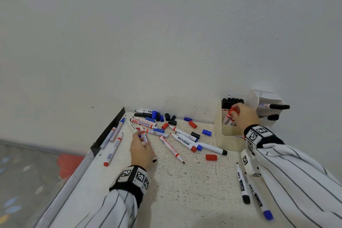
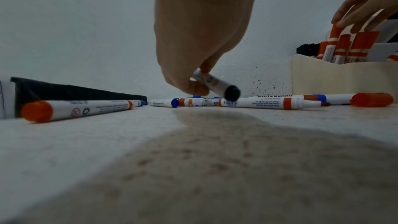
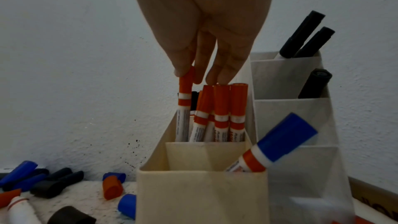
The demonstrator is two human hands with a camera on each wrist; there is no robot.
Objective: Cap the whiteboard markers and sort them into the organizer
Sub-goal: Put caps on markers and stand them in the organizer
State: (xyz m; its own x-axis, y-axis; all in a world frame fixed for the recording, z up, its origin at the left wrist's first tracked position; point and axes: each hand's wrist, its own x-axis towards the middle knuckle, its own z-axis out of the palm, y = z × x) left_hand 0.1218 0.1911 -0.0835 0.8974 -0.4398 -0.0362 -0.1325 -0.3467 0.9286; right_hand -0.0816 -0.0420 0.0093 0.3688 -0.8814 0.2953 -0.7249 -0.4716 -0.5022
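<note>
The right hand (image 3: pixel 200 28) reaches down over the cream organizer (image 3: pixel 202 193), which sits at about two o'clock on the speckled tabletop (image 1: pixel 185 187), against the white wall. Its thumb and fingertips pinch the cap of a red-capped marker (image 3: pixel 184 101) standing upright in the middle compartment, just beside four more red-capped markers (image 3: pixel 221 108) whose cap tops its other fingers touch. Black-capped markers (image 1: pixel 232 102) fill the compartment behind them, and one blue-capped marker (image 3: pixel 277 144) leans in the front compartment. A white tiered holder (image 3: pixel 290 117) to the right of the organizer carries more black-capped markers.

The left hand (image 1: pixel 141 149) is at ten o'clock from the table's centre, fingers curled round a white marker with a black end plug (image 2: pixel 217 86), lifted just off the surface (whether its tip is capped cannot be told). Around it lies the scatter of uncapped markers (image 1: pixel 172 146) and loose caps: a red cap (image 1: pixel 211 157) alone toward the middle, a blue cap (image 1: pixel 206 132) near the organizer, black caps (image 1: pixel 171 119) by the wall. Two more markers (image 1: pixel 243 185) lie at four o'clock beside the right sleeve.
</note>
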